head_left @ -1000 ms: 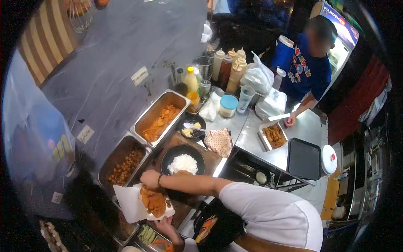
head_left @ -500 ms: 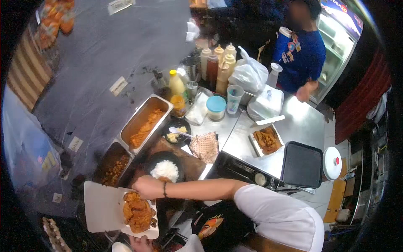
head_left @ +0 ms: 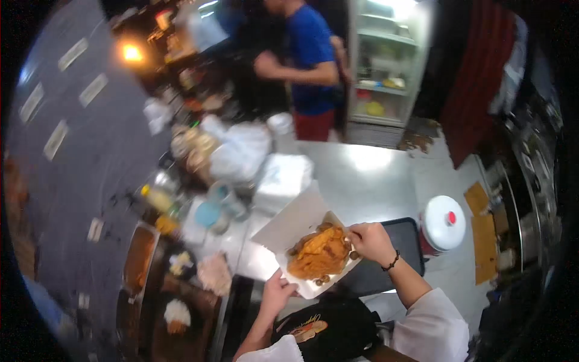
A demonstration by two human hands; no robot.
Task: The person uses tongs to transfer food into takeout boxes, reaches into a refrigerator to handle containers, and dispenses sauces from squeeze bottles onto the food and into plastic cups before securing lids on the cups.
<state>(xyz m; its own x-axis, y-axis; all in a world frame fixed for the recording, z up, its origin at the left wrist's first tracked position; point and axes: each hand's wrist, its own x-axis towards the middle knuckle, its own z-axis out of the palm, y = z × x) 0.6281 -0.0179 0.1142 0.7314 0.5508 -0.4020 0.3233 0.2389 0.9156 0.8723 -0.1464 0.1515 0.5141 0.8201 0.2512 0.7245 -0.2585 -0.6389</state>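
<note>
A white takeout box (head_left: 309, 290) with its lid (head_left: 283, 220) raised is held between my two hands above the steel table. Inside lies a large piece of golden-brown fried chicken (head_left: 321, 254), with small brown round pieces (head_left: 354, 256) beside it. My left hand (head_left: 278, 294) grips the near left corner of the box. At the right edge, my right hand (head_left: 371, 242) has its fingers closed on the box side, close to the chicken. A black tray (head_left: 398, 241) sits under my right wrist, partly covered by hand and box.
A white round container (head_left: 443, 223) with a red knob stands at right. Beyond the box are a white foam container (head_left: 283, 181), plastic bag (head_left: 241, 151) and blue-lidded tub (head_left: 207, 213). Rice (head_left: 177, 317) lies at lower left. Someone in a blue shirt (head_left: 310, 60) stands near the fridge (head_left: 386, 66).
My hands and the open box have moved right, from beside the food pans to over the steel table. The view has turned right, and the person in blue has changed position.
</note>
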